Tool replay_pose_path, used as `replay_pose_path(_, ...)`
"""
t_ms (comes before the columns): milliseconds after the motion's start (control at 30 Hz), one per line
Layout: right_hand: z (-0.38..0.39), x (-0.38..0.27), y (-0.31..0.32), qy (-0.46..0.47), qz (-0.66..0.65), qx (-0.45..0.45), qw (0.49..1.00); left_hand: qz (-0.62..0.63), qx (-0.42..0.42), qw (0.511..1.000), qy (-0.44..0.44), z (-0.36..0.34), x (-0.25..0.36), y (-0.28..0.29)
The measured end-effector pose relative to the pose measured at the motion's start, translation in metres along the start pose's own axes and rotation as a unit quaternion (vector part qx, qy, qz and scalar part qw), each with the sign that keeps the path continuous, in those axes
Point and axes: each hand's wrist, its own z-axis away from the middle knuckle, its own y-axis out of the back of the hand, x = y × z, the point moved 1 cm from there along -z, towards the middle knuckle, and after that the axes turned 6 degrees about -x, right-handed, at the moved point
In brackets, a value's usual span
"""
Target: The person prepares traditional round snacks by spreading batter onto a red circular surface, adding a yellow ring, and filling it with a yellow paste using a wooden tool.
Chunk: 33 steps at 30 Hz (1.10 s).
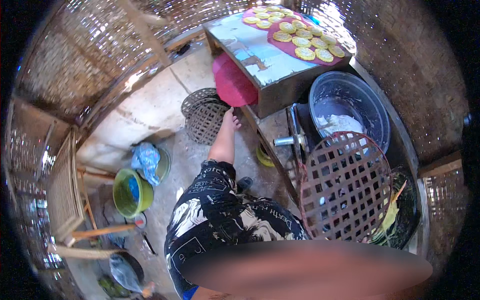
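My left hand (232,120) reaches forward, fingers apart and holding nothing that I can see. Just left of it, round open-weave trays (206,122) lie on the floor. Beyond the fingertips, a pink-red round sheet or mat (235,82) leans by the low table's side; I cannot tell whether the hand touches it. My right hand does not show. On the right, a large brown round lattice-woven tray (346,187) covers part of the work area, nearest my right side.
A low table (240,47) bears pink mats (280,46) with several yellow lacy rounds (303,53). A dark tub (382,107) holds white paste (342,124). Beside it stands a metal device (295,132). Left, a green bucket (145,200) and blue plastic bag (146,161) sit near wooden frames (70,185).
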Motion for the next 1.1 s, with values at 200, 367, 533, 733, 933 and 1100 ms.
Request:
replay_pose_path(200, 0.023, -0.037, -0.005, 0.124, 0.024, 0.147, 0.981, 0.130, 0.011, 0.991, 0.022, -0.080, -0.018, -0.035)
replay_pose_path(367, 0.049, -0.036, 0.014, 0.161, -0.010, 0.161, 0.974, 0.030, -0.037, 0.999, 0.000, -0.116, 0.001, -0.017)
replay_pose_path(533, 0.084, -0.026, 0.013, 0.148, 0.161, 0.339, 0.915, 0.002, -0.146, 0.973, -0.178, -0.059, 0.078, -0.047)
replay_pose_path(733, 0.094, -0.048, -0.045, 0.145, 0.181, 0.319, 0.919, 0.006, -0.268, 0.952, -0.146, -0.035, 0.139, -0.053)
replay_pose_path(933, 0.077, -0.054, -0.044, 0.265, 0.112, 0.178, 0.941, 0.176, -0.340, 0.914, -0.134, -0.065, 0.172, -0.051)
replay_pose_path(1100, 0.107, -0.061, -0.066, 0.298, 0.194, 0.228, 0.906, 0.242, -0.388, 0.864, -0.211, -0.030, 0.183, -0.035)
